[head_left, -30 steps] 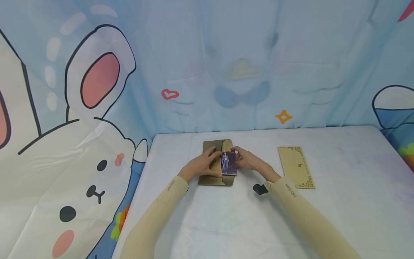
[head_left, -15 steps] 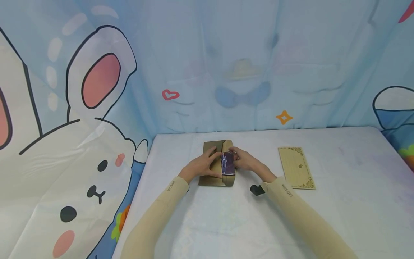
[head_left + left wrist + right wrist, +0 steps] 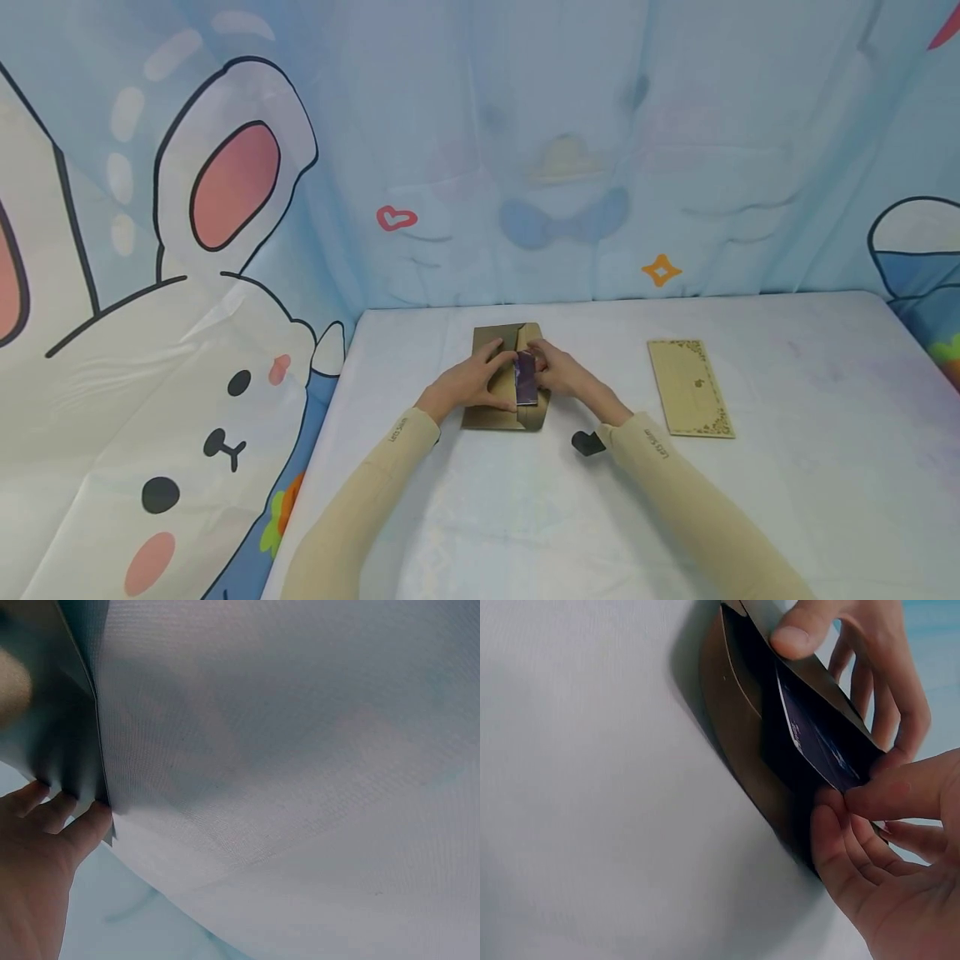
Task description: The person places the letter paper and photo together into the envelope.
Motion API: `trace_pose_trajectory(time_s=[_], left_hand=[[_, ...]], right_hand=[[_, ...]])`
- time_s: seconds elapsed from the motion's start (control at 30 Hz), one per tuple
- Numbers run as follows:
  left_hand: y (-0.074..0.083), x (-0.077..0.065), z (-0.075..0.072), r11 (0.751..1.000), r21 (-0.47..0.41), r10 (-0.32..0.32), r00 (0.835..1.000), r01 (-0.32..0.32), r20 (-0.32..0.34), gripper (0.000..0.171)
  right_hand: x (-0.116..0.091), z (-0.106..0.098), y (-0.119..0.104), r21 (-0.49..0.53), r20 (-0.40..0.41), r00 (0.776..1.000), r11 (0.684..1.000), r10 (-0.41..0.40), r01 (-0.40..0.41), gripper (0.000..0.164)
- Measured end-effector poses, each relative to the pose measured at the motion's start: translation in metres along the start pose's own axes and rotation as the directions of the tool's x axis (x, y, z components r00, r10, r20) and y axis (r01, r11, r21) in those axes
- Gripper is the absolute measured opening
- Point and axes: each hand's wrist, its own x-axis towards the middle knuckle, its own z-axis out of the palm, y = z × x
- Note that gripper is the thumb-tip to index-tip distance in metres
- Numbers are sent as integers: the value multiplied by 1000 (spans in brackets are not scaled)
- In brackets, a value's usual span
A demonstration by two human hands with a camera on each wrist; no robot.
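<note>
Brown paper envelope [image 3: 489, 336], one, lying open on the white table cover [image 3: 810, 433], left of the middle and toward the far side; its mouth faces right and gapes.

Photo card, dark purple [image 3: 527, 387], one, at that mouth, partly inside. Change noted: its visible strip has narrowed over the last second, the printed figure having gone from sight, so it sits deeper in the envelope; part remains outside.

Hands, two. Left hand [image 3: 471, 382]: thumb and forefinger set wide apart along the mouth, gripping the envelope by its near and far edges. Right hand [image 3: 562, 372]: narrow pinch, thumb and fingers on the card's outer edge; it has moved left with the card.

Tan panel with ornamental corners [image 3: 692, 388], one, flat on the cover to the right, apart from both hands; cannot tell whether card or envelope.

Cream sleeves [image 3: 360, 500], two, lettered at the cuffs. Dark object [image 3: 587, 443], one, beside the right cuff. Printed blue backdrop [image 3: 465, 100], behind the table's far edge.
</note>
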Motion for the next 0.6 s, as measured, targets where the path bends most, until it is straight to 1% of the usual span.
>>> trace_pose_trajectory(time_s=[0.17, 0.3, 0.5, 0.6], left_hand=[[-1, 1, -1, 1000, 8, 1, 1000, -1, -8, 93], [-1, 1, -1, 1000, 12, 5, 1000, -5, -11, 94], [0, -1, -2, 1000, -8, -1, 1000, 1, 11, 96], [0, -1, -2, 1000, -22, 2, 1000, -1, 10, 95]], right_hand=[[4, 3, -3, 11, -12, 1000, 1000, 12, -12, 63], [7, 6, -5, 9, -28, 999, 999, 45, -45, 62], [9, 10, -11, 30, -22, 998, 997, 67, -66, 62], [10, 13, -14, 54, -23, 996, 995, 84, -83, 63]])
